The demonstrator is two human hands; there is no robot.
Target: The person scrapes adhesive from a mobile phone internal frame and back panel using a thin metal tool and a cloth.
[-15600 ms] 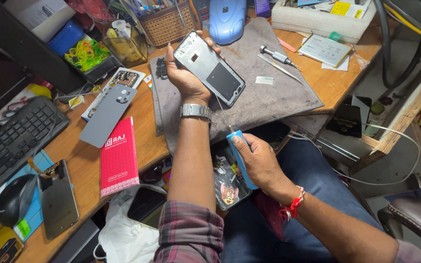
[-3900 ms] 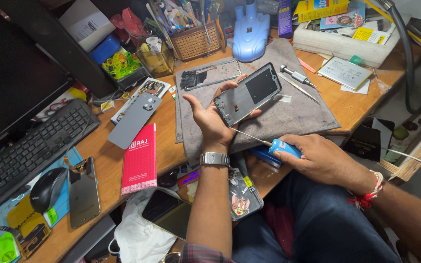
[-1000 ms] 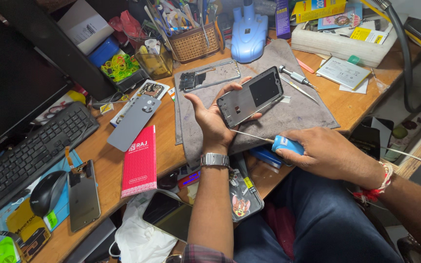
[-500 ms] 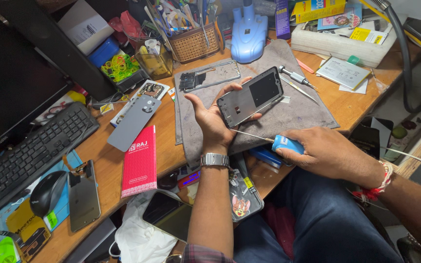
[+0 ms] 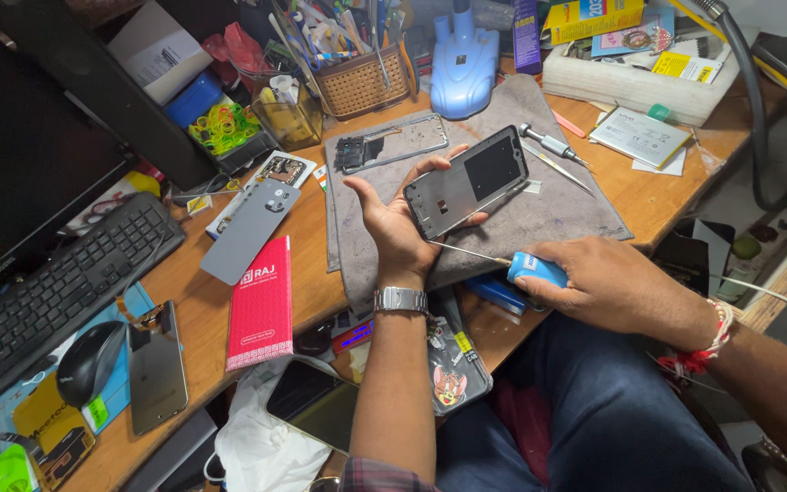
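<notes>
phone (image 5: 466, 182) resting tilted in left hand (image 5: 395, 221) above grey mat (image 5: 539, 214); right hand (image 5: 608, 287) gripping blue tube (image 5: 536, 269), needle tip nearing lower edge; probably gluing, needing steady aim.

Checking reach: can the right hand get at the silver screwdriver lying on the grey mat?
Probably yes, once freed. The right hand holds a blue-handled tool; the silver screwdriver lies uncovered on the grey mat, with nothing between them.
</notes>
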